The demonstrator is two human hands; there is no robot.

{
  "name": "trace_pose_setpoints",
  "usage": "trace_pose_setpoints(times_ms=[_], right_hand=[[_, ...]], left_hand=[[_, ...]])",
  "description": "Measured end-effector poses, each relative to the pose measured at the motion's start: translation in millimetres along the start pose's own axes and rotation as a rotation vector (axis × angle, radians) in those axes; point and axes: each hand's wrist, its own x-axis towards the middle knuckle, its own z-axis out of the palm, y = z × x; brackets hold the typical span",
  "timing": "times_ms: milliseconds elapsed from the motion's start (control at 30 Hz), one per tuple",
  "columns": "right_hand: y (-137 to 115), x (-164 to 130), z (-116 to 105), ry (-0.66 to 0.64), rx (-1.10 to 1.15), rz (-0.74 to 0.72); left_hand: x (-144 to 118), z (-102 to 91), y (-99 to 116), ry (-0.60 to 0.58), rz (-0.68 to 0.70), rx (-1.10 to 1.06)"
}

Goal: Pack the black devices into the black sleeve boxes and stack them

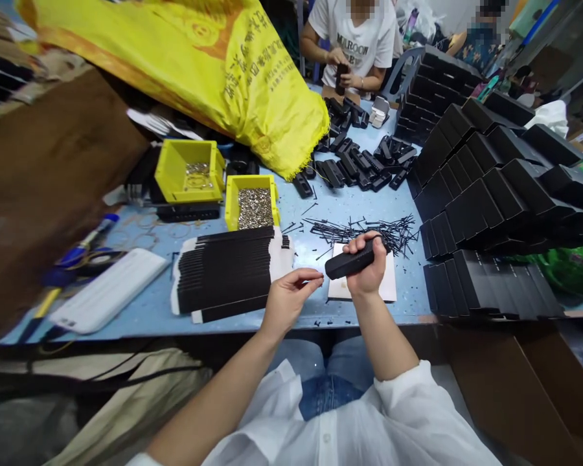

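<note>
And here the left hand (291, 296) comes in with thumb and forefinger pinched to a narrow point; whether something tiny sits between them, it's impossible to tell. Straight ahead of those tips, a small gap away to the right, is the blunt end of the black case (346, 263). The right hand (369, 270) has it wrapped firmly, fingers curled over the far side, holding it above the white pad (339, 291). Look at the axis: the case slants, its free end by the pad's left edge and its other end running right and slightly away, into the right palm. So the left hand is the nearer one to that free end, while the right owns the body.

Outward now! Just beyond the pad, a spill of black pins (364, 226). Left of the pad, a row of folded cartons (228, 272), with a bin of metal bits (253, 206) behind. Right of the pad, stacked boxes (486, 200).
</note>
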Motion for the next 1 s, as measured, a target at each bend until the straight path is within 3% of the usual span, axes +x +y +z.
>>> trace_pose_setpoints(times_ms=[167, 333, 433, 500, 600, 667, 700, 767, 867, 933, 1000], right_hand=[[12, -10, -7, 0.091, 0.032, 0.117], [22, -17, -10, 0.195, 0.166, 0.133], [21, -19, -17, 0.195, 0.105, 0.183], [17, -21, -31, 0.114, -0.05, 0.095], [12, -23, -65, -0.174, -0.479, -0.149], [13, -18, -88, -0.372, -0.74, -0.159], [15, -12, -99, -0.39, -0.816, -0.126], [17, 3, -116, -0.238, -0.904, -0.061], [13, 27, -133, 0.09, -1.08, -0.058], [5, 30, -134, 0.14, -1.245, -0.171], [-1, 19, -121, 0.042, -1.309, -0.351]], left_hand=[[-4, -4.9, -1, 0.006, 0.086, 0.104], [-14, 1.6, -18, 0.022, 0.135, 0.192], [-19, -3.7, -30, -0.014, 0.17, 0.243], [-18, -24.9, -41, -0.03, 0.239, 0.346], [-10, -82.4, -60, 0.023, 0.352, 0.728], [-3, -122.9, -72, -0.02, 0.32, 1.005], [0, -139.4, -77, -0.057, 0.307, 1.101], [8, -161.0, -79, -0.117, 0.292, 1.228], [21, -167.4, -65, -0.16, 0.262, 1.308], [26, -159.4, -45, -0.296, 0.202, 1.226], [24, -142.7, -22, -0.445, 0.155, 0.996]])
